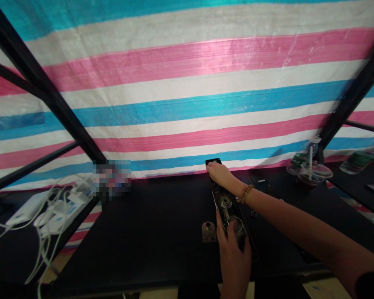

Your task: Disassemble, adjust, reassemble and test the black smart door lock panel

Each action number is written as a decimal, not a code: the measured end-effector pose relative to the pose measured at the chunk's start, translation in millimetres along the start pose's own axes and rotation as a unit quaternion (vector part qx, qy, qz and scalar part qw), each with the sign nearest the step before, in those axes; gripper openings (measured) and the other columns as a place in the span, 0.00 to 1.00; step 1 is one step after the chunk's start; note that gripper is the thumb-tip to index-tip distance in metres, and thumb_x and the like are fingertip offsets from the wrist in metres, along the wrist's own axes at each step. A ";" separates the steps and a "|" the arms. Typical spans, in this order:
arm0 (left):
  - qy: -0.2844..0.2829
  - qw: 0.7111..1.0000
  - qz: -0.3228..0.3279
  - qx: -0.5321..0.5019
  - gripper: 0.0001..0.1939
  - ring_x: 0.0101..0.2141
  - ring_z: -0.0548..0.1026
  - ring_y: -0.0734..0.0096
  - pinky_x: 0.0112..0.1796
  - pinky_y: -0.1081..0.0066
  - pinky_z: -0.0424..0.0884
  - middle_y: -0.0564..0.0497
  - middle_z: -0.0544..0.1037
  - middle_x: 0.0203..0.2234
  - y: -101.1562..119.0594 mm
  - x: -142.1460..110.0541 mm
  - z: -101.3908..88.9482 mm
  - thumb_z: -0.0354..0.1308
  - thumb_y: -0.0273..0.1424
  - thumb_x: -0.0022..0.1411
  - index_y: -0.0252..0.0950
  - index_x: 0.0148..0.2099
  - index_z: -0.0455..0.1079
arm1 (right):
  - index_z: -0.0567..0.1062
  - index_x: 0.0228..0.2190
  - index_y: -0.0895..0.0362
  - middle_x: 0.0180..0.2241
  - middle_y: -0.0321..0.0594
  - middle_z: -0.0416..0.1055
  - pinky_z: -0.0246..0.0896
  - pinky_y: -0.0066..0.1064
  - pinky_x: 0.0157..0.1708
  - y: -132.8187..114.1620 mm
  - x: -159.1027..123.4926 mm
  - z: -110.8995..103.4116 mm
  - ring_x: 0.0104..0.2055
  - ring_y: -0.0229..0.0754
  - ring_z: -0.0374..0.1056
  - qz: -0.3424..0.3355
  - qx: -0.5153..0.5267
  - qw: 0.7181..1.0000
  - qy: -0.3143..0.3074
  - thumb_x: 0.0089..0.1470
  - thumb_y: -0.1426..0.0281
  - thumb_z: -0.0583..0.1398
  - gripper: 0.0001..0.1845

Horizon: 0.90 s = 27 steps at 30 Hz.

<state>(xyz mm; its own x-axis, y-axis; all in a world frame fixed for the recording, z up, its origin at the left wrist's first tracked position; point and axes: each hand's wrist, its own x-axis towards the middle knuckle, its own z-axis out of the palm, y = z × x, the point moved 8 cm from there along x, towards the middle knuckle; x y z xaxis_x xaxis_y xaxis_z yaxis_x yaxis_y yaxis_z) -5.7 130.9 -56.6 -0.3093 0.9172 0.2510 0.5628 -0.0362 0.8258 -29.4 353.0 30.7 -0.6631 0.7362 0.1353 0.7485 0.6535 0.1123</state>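
Observation:
A long narrow black panel with exposed metal parts (pixel 227 204) lies on the black table (pixel 149 232), running away from me. My left hand (pixel 233 245) grips its near end, fingers wrapped over the edge. My right hand (pixel 220 174), with a bead bracelet at the wrist, rests palm down on its far end, fingers curled over the top. A small square metal part (pixel 208 231) lies just left of the panel by my left hand.
A striped pink, blue and white tarp (pixel 187 83) hangs behind the table. White chargers and cables (pixel 52 207) lie at the left. A lidded cup with a straw (pixel 311 172) and plastic bottles (pixel 360 160) stand at the right. Black frame bars (pixel 43 91) cross both sides.

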 end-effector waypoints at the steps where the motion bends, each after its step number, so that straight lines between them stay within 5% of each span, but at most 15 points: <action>1: -0.001 1.000 -0.001 0.004 0.22 0.68 0.52 0.51 0.63 0.51 0.60 0.44 0.46 0.71 0.0 0.1 0.0 0.56 0.21 0.59 0.40 0.56 0.69 | 0.74 0.44 0.64 0.45 0.55 0.73 0.65 0.33 0.46 -0.1 0.0 0.9 0.48 0.49 0.71 0.002 -0.002 1.000 0.001 0.63 0.78 0.52 0.12; 27: -0.012 1.000 -0.009 0.014 0.23 0.69 0.52 0.52 0.64 0.53 0.58 0.45 0.44 0.72 -3.5 -1.0 3.6 0.55 0.21 0.59 0.40 0.56 0.68 | 0.73 0.45 0.64 0.46 0.55 0.73 0.65 0.33 0.43 2.3 -4.6 -4.5 0.46 0.48 0.71 0.008 0.006 1.000 -0.001 0.64 0.76 0.52 0.13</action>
<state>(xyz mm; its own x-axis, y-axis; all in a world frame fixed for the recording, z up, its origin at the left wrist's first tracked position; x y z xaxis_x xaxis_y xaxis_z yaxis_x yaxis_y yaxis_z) -4.5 131.6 -61.6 -0.3019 0.9265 0.2244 0.5780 -0.0093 0.8160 -24.7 350.3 34.8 -0.6516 0.7465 0.1344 0.7584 0.6443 0.0986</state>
